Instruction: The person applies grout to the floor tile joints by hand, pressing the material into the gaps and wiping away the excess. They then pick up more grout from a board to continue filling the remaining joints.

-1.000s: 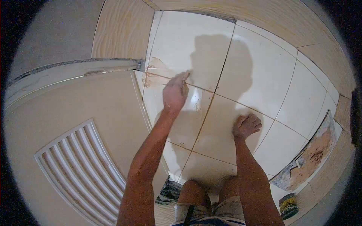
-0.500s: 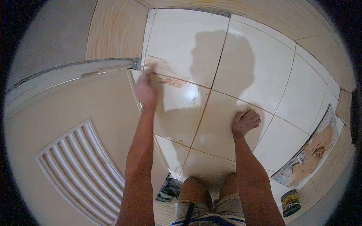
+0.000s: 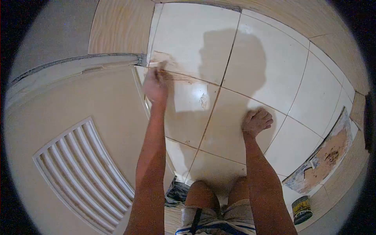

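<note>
Beside the flat beige door (image 3: 113, 92), the left hand (image 3: 156, 84), fingers too blurred to judge, seemingly rubs the reddish-brown smear (image 3: 179, 77) along white floor tiles (image 3: 188, 35), needing even pressure; farther from it, the right hand's (image 3: 257, 120) fingers curl together.

Wood-patterned walls (image 3: 121, 27) border a glossy white tiled floor (image 3: 284, 66), beside a beige door (image 3: 113, 98) with 1 slatted vent (image 3: 87, 172).

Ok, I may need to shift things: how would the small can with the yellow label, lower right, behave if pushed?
The can looks like a tin, so its wall is probably stiff. Its rounded side suggests it could roll if knocked over. Its contents don't show clearly, so I can't judge its weight.
</note>
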A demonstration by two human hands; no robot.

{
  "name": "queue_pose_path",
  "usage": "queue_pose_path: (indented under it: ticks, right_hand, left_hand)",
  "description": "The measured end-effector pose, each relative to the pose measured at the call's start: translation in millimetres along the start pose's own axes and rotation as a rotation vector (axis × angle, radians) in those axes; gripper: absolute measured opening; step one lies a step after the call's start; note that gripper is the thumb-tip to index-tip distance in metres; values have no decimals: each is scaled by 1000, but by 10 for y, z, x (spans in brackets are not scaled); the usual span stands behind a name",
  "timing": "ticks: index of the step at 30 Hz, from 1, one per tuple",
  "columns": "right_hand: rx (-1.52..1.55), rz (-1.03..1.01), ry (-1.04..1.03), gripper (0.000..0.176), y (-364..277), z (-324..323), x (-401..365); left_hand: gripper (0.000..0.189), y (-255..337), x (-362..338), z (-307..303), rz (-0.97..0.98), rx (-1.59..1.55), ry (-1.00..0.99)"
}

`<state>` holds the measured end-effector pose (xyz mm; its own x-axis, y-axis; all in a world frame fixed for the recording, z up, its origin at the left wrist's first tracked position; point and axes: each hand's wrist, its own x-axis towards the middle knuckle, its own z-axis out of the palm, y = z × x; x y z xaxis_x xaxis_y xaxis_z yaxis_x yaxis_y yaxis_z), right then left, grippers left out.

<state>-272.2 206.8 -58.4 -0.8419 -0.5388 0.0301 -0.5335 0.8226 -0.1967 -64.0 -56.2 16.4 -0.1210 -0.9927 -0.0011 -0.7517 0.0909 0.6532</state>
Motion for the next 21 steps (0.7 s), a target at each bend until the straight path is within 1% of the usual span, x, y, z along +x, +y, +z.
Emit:
queue_pose_path:
  ticks: [2,3,4,5,7,8,10,11,13,14,16,17,19,20,21]
  right_hand:
    - [-28,-13,1,40,-27,-45,-17]
    - [-28,-15,-2,40,-21,-24,-24]
    - [-38,-24,2,40,3,2,-21]
    - [-50,-32,5,39,23,11,-26]
    - [-55,-13,4,39,6,-9,-21]
    - [-53,16,3,39,-24,-15,-14]
    - [-27,-2,18,38,-27,9,23]
    - [-15,-14,21,38,0,7,-26]
    - [-3,-2,11,40,-14,-8,-53]
    - [12,-2,13,42,-14,-5,-26]
    - [4,0,7,42,14,6,-24]
    - [8,3,1,41,11,12,-32]
    - [14,7,-11,41,21,22,-40]
    - [16,5,-20,41,20,29,-34]
    - [20,8,-17,41,-3,26,-20]
  left_hand:
    - [23,-110,29,9,85,431,64]
    - [22,-100,-125,192,244,575,121]
    - [23,-64,-255,359,367,439,156]
    - [28,-15,-413,481,398,513,92]
    - [30,243,-625,426,395,369,-91]
    - [30,231,-558,337,395,372,-86]
    - [34,86,-287,95,528,91,-304]
    - [35,18,-110,104,557,135,-234]
    - [34,161,68,76,511,221,-184]
    - [34,154,-4,143,512,216,-189]
    - [31,106,-282,303,493,389,-153]
    - [31,90,-413,320,498,390,-157]
    - [33,150,-615,232,618,198,-248]
    - [33,188,-593,152,647,163,-300]
    - [33,236,-473,69,653,165,-299]
